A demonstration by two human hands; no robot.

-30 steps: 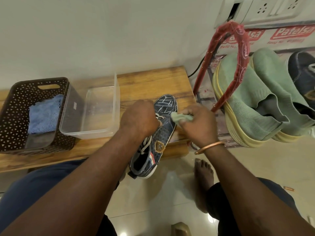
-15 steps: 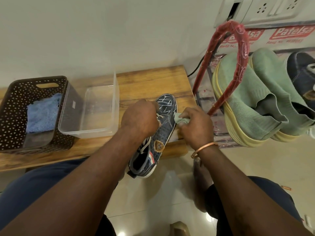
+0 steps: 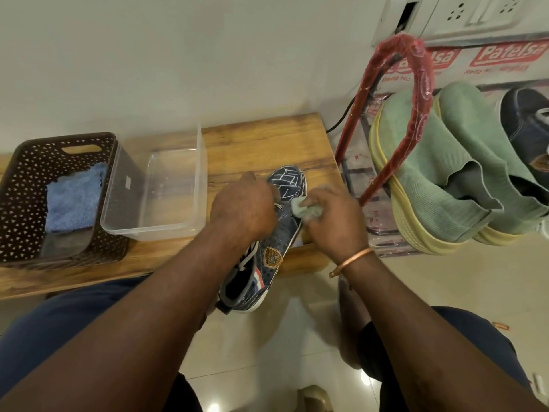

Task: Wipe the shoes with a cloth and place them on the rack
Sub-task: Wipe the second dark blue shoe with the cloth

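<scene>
Sneaker [image 3: 271, 257] looks light, stiff-soled: left hand [image 3: 245, 208] grips its laced top mid-frame, right hand [image 3: 335, 224] pinches soft green cloth [image 3: 303, 208] against it.

Warm, even indoor light, med bright. Glare spots + soft shadows on floor [image 3: 312, 352] at 6 o'clock. Fisheye bend twd edges; pic slightly soft.
</scene>
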